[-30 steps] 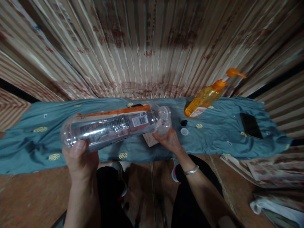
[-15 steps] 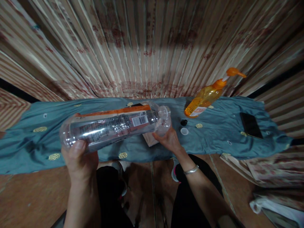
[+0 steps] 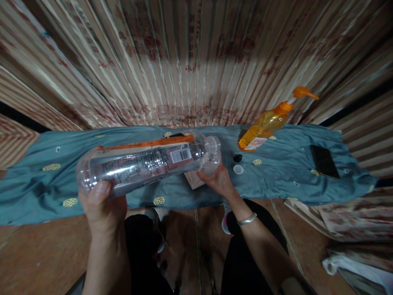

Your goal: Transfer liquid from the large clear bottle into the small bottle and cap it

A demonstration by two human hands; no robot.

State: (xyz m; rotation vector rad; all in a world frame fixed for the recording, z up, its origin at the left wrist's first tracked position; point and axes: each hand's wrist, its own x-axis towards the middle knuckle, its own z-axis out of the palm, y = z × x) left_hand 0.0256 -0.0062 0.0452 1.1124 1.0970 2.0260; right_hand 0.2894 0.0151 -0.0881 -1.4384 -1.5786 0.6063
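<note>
My left hand (image 3: 102,203) is wrapped round the base end of a large clear plastic bottle (image 3: 153,157) with an orange-edged label and a barcode. The bottle lies nearly level in the air, its neck to the right and slightly raised. My right hand (image 3: 217,178) grips a small clear plastic bottle (image 3: 211,164) right at the large bottle's mouth. Whether the two mouths touch I cannot tell. Beside my right hand on the cloth lie a white cap (image 3: 238,169) and a small black cap (image 3: 237,158).
An orange pump bottle (image 3: 260,129) stands at the back right of the blue-green cloth (image 3: 285,168). A dark flat object (image 3: 324,162) lies at the right end. Under the large bottle is a pale box-like thing (image 3: 195,181), partly hidden. A pleated curtain (image 3: 184,61) hangs behind.
Almost nothing differs. The base end of the large bottle has shifted very slightly left, and both hands keep their grip.
</note>
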